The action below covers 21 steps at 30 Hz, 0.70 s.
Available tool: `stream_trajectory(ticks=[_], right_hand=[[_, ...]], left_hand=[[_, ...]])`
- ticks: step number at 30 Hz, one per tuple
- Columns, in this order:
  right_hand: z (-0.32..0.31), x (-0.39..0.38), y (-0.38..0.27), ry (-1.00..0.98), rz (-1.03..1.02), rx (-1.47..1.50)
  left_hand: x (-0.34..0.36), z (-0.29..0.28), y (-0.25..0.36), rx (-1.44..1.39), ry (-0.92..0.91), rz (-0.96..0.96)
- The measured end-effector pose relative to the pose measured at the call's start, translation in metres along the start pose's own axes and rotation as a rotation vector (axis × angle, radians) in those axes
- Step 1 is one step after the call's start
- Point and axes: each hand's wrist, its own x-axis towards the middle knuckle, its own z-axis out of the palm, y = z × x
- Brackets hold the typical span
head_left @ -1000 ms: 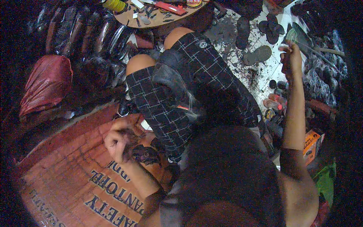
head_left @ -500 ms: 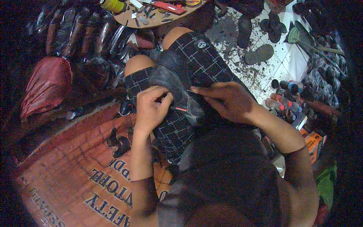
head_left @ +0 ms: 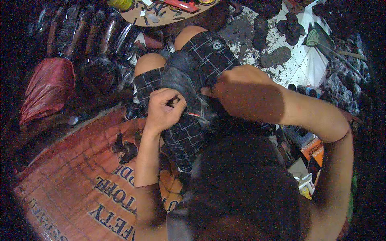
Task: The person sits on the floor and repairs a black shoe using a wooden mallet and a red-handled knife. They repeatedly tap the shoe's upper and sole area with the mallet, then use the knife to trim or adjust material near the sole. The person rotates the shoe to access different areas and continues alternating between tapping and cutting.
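Far left of frame: red plastic bag [head_left: 48, 90], bunched, shiny. Upper left: row of brown and dark boots [head_left: 76, 34] in clear plastic wrap. Lower left: orange-brown sack [head_left: 76, 176] with dark printing, spread flat; small dark strappy item [head_left: 128, 150] lies on it, too dim to tell more. Top, left of centre: round wooden surface [head_left: 140, 18], cut off by the frame edge, with yellow thread spool [head_left: 121, 4], red tool [head_left: 181, 5] and small dark scraps on it.

Left of centre: left hand [head_left: 167, 110], fingers curled in, thumb against the bent fingers, at the left edge of the black leather piece. Anything thin in that pinch: cannot tell. Centre: black leather piece [head_left: 181, 78], lying across the lap over dark checked shorts [head_left: 207, 52], between the two hands; small red-and-white tag [head_left: 193, 115] near its lower end.

Right of centre: right hand [head_left: 243, 92], partly in shadow, fingers bent, one fingertip reaching to the right edge of the leather. Grasping or not: cannot tell. Upper right: dark shoe soles [head_left: 275, 57] on white tiled floor [head_left: 296, 74], which is spotted with black bits. Further right: green fan-shaped broom [head_left: 315, 38]. Lower right: orange box [head_left: 313, 149]. Far right: clear-wrapped dark items [head_left: 339, 78], piled up, too dim to identify.
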Motion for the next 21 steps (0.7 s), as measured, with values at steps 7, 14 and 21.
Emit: stream_trajectory(ticks=[7,14,21], right_hand=[[0.019,0.057,-0.026,0.101,-0.129,-0.103],[-0.011,0.052,-0.031,0.057,-0.064,-0.099],[-0.017,0.023,-0.028,-0.064,-0.042,-0.333]], left_hand=[[0.003,-0.002,-0.005,-0.042,0.041,0.019],[0.01,0.007,0.004,0.036,0.072,0.087],[0.005,0.006,0.0,-0.128,0.04,0.087]])
